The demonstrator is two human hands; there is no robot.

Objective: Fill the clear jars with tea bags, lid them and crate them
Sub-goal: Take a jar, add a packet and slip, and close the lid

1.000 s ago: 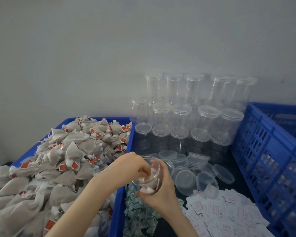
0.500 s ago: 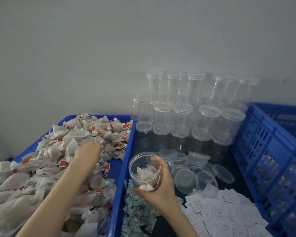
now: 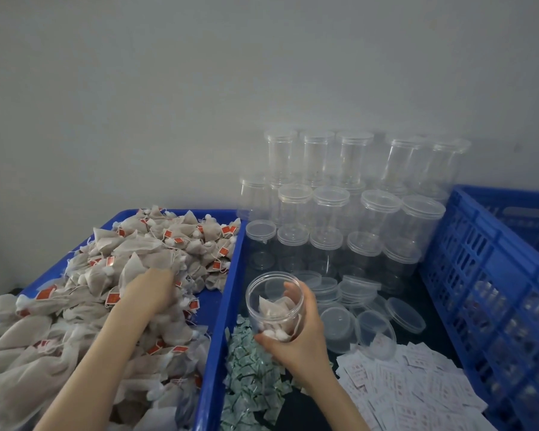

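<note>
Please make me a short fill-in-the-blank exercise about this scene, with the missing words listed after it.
1. The right hand holds a clear jar that has no ____ on it.
2. The left hand reaches into the pile of ____ bags.
3. The tray and the crate are both ____ in colour.

Missing words: lid; tea; blue

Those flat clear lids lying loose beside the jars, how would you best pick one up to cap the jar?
Probably by the rim, from above. The loose lids are shallow discs lying flat or overlapping, so only the edge offers purchase. The outermost one lies apart from the others, nearest the blue crate. The right hand holds the open jar, and the left hand is in the tea bags.
</note>
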